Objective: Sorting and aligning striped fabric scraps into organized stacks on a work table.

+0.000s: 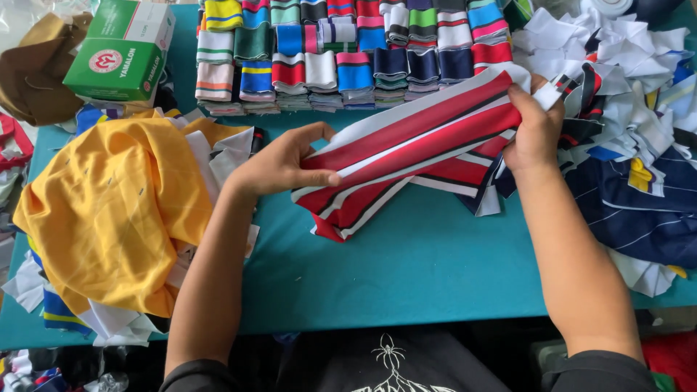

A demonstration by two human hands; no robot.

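Your left hand (279, 163) pinches one end of the red-and-white striped knit collar strips (414, 149) and your right hand (536, 131) grips the other, stretching them over the teal tabletop (421, 268), between the yellow garment (109, 210) and stacked folded collars (348, 54).

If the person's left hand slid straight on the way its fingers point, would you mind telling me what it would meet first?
The left hand points right along the red striped fabric piece that it pinches. Going on along that strip, it would likely meet the right hand holding the far end.
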